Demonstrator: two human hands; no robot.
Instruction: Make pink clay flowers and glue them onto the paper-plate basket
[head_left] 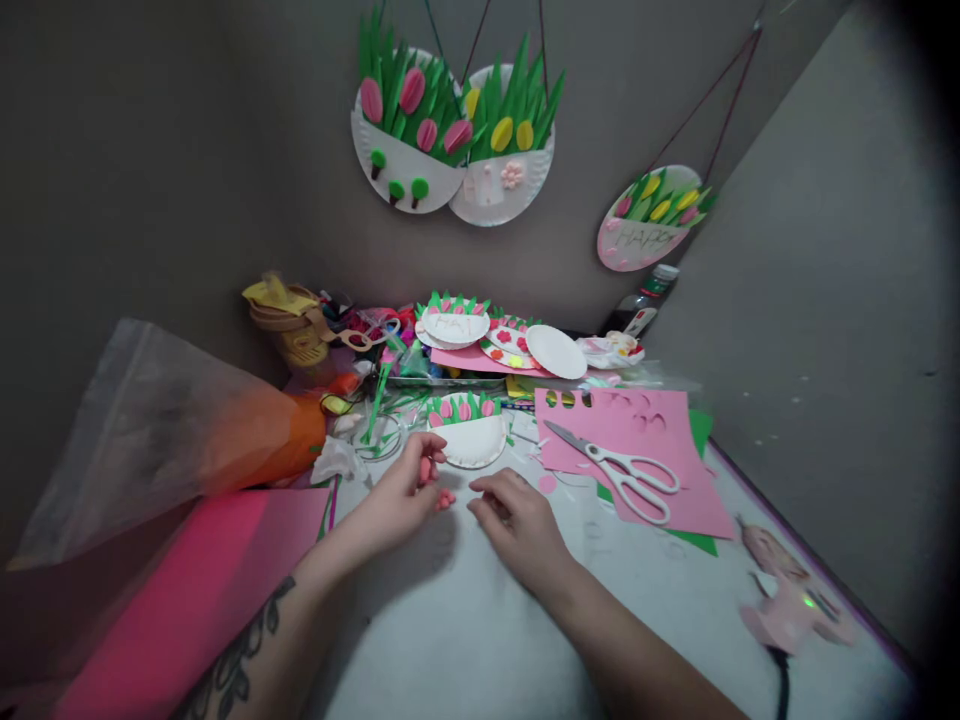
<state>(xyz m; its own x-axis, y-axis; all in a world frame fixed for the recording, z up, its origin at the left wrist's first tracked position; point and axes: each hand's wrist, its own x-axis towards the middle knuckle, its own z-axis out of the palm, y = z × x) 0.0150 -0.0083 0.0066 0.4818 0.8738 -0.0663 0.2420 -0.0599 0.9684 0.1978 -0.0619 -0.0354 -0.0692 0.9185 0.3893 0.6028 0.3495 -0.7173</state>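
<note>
My left hand (407, 490) is curled around soft-looking coral-pink pieces (427, 470). A small lumpy pink piece (446, 499) shows at its thumb tip; the exact kind is unclear. Just to the right, my right hand (515, 515) hovers over the table with curled fingers, a small gap between thumb and forefinger and nothing visible in it. Beyond both hands lies a half paper-plate pocket (469, 440) with green paper grass and pink paper tulips standing out of its top. Its white front is plain.
White-handled scissors (626, 475) lie on pink paper (559, 445) at the right. A pink glue gun (784, 610) with a green light is at the right edge. Decorated plates (454, 328) are stacked behind. An orange-filled plastic bag (255, 440) stands left; a dark bottle (643, 300) stands back right.
</note>
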